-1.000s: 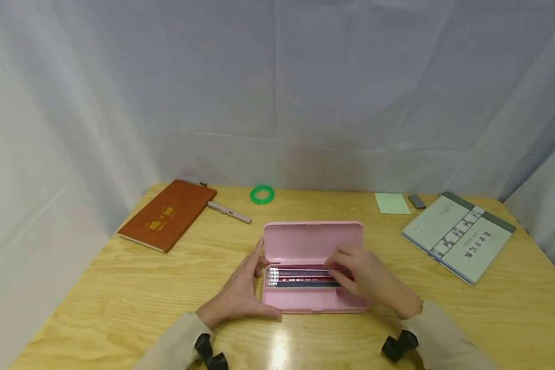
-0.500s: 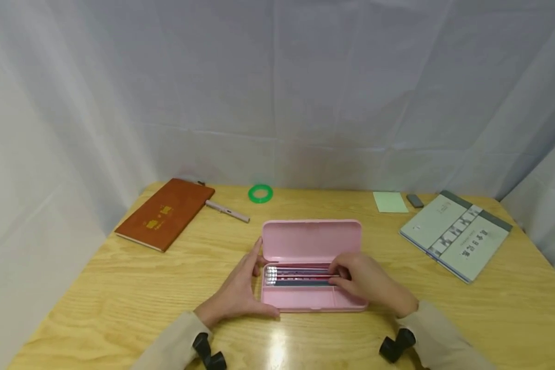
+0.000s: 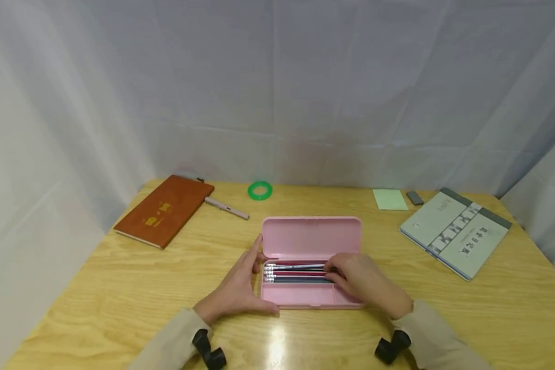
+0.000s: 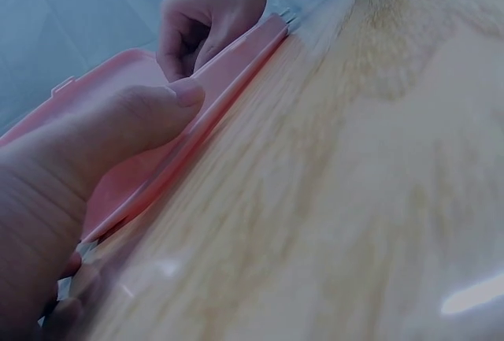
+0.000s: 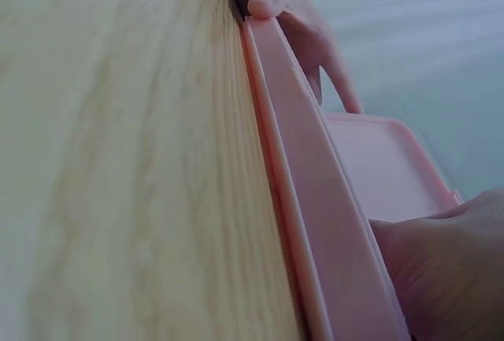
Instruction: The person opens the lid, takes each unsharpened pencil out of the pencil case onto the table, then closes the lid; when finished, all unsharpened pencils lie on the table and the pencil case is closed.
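A pink pencil case [image 3: 298,294] lies with its lid [image 3: 312,237] folded back, its long side toward me. Several pencils [image 3: 296,274] with silvery ferrules at their left ends lie in the rear compartment. My left hand [image 3: 238,288] rests at the case's left end, fingers spread; in the left wrist view its thumb [image 4: 150,120] touches the front wall. My right hand [image 3: 367,282] reaches into the case's right part, its thumb and fingers pinching the pencils; its palm hides their right ends. In the right wrist view the case's front wall [image 5: 315,176] hides the right fingertips.
At the back left lie a brown notebook [image 3: 168,210] and a capped pen [image 3: 226,207]. A green ring [image 3: 260,190] sits behind the case. Toward the back right are pale green sticky notes [image 3: 390,199], a grey eraser [image 3: 414,198] and a light green book [image 3: 455,231].
My right hand has taken hold of the pencils and shifted slightly left. The pencils have slid a little left and some lie at a slight angle. My left hand stays at the case's left end.
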The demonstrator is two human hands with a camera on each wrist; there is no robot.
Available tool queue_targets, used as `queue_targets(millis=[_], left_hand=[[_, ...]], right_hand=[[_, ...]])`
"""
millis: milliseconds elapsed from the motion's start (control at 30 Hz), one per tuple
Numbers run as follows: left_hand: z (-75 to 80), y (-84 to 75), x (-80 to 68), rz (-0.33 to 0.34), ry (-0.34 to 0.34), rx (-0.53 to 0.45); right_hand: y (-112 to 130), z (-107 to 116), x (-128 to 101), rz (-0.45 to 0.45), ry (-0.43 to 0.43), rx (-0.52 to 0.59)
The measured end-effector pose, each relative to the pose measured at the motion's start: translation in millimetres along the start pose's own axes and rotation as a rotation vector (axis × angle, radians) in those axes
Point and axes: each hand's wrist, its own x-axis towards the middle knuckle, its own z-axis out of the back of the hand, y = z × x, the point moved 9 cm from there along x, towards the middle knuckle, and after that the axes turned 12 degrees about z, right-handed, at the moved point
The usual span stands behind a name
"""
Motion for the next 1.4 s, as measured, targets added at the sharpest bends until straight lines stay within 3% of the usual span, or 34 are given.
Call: queue_targets(millis=[267,500,700,867,1033,1167,1400], left_hand=[[0.4,-0.3,1.2,0.002,0.007,-0.007],[0.9,2.5,0.8,0.031,0.005,-0.007],[2.0,3.9,1.5,0.034,0.005,-0.019],[0.3,1.3,2.8,0.016,0.012,-0.017],[-0.9,3.3,3.8,0.016,0.013,-0.011],[-1.7,4.3,4.0,0.011,0.013,-0.001],[-2.6,5.1,3.6,0.033,0.02,0.007]], right_hand=[[1.9,2.6,-0.3,-0.004,-0.031,-0.024],[1.6,29.7,-18.3,-0.015,-0.121,-0.07],[-31.0,53.4,-73.7,-0.133,-0.18,-0.075],[-63.2,67.9,-131.1,-0.33,-0.12,-0.075],[-82.5,77.5,-167.9,-0.427,-0.09,-0.094],[-87.0,77.4,-173.8,-0.411,-0.075,-0.115],[-86.8,65.8,-157.3,-0.352,-0.056,-0.112]])
